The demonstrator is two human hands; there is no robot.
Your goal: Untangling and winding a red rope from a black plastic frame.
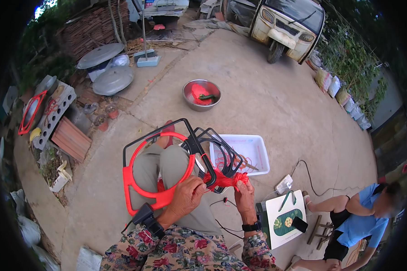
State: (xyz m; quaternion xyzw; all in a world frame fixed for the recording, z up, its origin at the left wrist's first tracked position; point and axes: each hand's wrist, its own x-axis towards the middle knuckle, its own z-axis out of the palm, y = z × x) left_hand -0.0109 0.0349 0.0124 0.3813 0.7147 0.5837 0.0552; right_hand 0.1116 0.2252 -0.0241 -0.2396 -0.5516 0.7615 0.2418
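Note:
Across my lap lies a red plastic frame (pixel 127 187) with a large round opening. Against it rests a black frame (pixel 160 128), and more black frames (pixel 228 153) fan out to the right. A bundle of red cord (pixel 224 179) is gathered around the lower ends of the black frames. My right hand (pixel 245 198) pinches the right end of this cord bundle. My left hand (pixel 187 195) is closed beside the red frame, left of the cord; its fingertips hide whatever is between them.
Ahead are a white tray (pixel 263 156) with red cord scraps and scissors (pixel 250 165), and a metal bowl (pixel 185 95). To my right are a paper bag (pixel 280 205) with a phone, a power strip (pixel 283 184) and a seated person (pixel 357 221). A three-wheeled vehicle (pixel 287 27) stands farther off.

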